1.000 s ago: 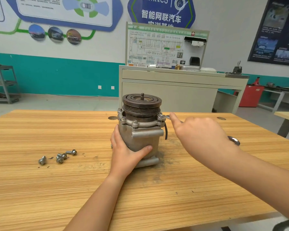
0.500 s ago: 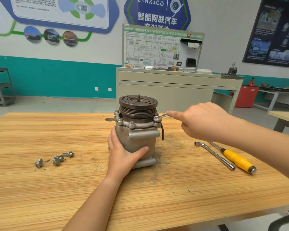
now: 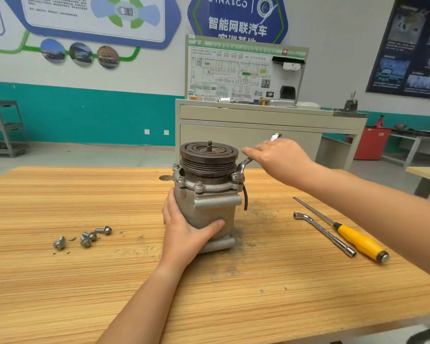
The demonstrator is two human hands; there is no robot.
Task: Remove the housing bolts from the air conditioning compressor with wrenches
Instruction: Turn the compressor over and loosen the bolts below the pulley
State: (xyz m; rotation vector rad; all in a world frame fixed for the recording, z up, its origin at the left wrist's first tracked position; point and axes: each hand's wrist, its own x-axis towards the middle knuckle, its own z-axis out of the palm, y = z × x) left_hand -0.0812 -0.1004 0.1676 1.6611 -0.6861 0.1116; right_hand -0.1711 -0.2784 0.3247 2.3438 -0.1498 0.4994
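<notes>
A grey air conditioning compressor (image 3: 210, 212) with a dark pulley on top stands upright on the wooden table (image 3: 85, 281). My left hand (image 3: 186, 230) grips its body from the left and front. My right hand (image 3: 281, 158) holds a silver wrench (image 3: 243, 166) whose ring end sits on a bolt (image 3: 236, 176) at the right of the housing flange. The wrench's far end sticks out behind my hand. More bolts (image 3: 199, 186) stand in the flange at the front and left.
Several loose bolts (image 3: 86, 238) lie on the table at the left. A bent socket wrench (image 3: 324, 234) and a yellow-handled screwdriver (image 3: 358, 240) lie at the right. A beige training cabinet (image 3: 258, 120) stands behind the table.
My right hand has swung the wrench handle away from me, from the near right of the compressor round towards the back. My left hand has kept its grip on the body.
</notes>
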